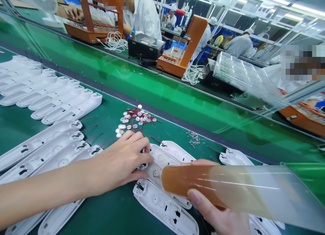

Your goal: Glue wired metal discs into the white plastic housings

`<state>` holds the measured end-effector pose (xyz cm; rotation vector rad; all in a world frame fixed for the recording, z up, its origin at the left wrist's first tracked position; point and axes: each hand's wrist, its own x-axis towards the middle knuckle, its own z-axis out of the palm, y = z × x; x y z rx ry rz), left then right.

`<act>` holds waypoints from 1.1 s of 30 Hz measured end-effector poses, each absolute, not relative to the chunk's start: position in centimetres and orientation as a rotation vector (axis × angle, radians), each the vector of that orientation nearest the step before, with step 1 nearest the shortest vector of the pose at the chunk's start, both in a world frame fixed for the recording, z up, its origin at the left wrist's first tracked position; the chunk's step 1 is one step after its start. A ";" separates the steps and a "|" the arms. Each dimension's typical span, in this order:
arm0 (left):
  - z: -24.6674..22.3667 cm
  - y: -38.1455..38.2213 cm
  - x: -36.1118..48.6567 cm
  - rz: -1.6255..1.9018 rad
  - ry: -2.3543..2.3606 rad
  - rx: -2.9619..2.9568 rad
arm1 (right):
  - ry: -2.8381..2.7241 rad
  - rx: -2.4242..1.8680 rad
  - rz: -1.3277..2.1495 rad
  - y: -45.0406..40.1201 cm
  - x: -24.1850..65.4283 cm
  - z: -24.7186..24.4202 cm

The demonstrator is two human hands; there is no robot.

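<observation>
Our left hand [122, 162] fingers pinch a disc into the white shell [162, 160]; right hand [223, 218] grips the glue tube [228, 189]. Many shells [50, 92] lie finished at the counter's left edge; loose discs [134, 121] remain.

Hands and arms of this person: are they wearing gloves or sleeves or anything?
No. The left hand and right hand are bare, with no gloves, rings or watch showing. The left forearm is bare too, no sleeve in view. The thumbnail on the right hand is short and unpainted.
</observation>
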<state>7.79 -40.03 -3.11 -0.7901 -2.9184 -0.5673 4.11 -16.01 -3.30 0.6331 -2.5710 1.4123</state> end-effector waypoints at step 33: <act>-3.2 -39.7 7.9 -0.583 -2.938 -0.746 | -2.586 0.668 1.068 -14.1 3.2 -4.4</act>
